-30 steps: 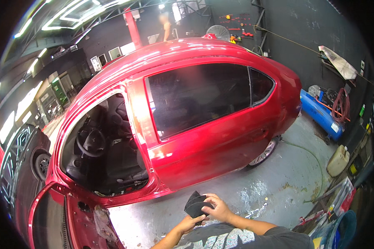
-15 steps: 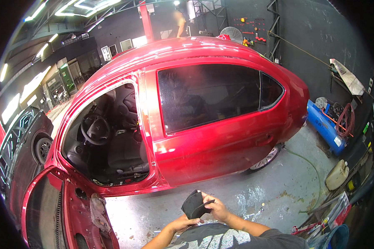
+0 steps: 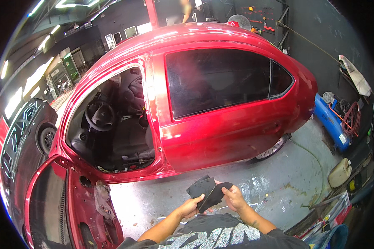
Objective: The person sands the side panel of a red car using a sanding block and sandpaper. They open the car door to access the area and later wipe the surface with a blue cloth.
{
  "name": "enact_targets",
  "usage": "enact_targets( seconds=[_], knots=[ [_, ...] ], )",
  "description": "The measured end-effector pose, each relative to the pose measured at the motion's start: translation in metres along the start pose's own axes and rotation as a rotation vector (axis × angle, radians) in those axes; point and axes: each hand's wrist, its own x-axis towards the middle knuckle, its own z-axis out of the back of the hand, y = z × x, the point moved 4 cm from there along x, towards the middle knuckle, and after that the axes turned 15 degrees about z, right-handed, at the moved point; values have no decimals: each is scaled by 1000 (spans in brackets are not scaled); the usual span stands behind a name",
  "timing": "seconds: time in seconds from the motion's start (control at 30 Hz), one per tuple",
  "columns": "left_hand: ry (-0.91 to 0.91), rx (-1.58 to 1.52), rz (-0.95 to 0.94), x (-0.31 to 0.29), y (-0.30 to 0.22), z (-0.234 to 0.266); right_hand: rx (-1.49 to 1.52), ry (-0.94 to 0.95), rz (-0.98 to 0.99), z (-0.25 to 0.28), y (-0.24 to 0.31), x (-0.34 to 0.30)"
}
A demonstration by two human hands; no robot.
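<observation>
Two dark, flexible pieces that look like sandpaper are held low in front of my chest. My left hand is closed on their lower end, thumb on top. One flat piece of sandpaper points up and away, toward the car. The other, a curved sandpaper sheet, bends to the right, and my right hand pinches its far corner. Beyond both hands stands a red car, whose closed rear door has dull, cloudy patches. Neither hand touches the car.
At the left, the front door hangs open, its inner panel bare. A black vehicle stands farther left. On the right are a blue air compressor, a pale jug and a hose along the grey floor.
The pieces of sandpaper have been spread apart; my right hand has moved right and up with one corner. My left hand now grips both at the base. The view has tilted downward.
</observation>
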Motion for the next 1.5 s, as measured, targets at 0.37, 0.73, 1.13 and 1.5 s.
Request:
enact_targets(
  seconds=[0.37,0.73,1.13,1.5],
  knots=[
    [-86,493,-91,20,11,8,-162,119,-256,12,-14,-10],
    [-504,290,-174,-14,-21,20,-163,-282,5,54,-14,-3],
    [-928,740,-432,-29,-13,28,-484,-417,102,36,-25,-15],
    [-803,56,-448,-68,-22,112,-510,-658,560,69,77,-55]
  ],
)
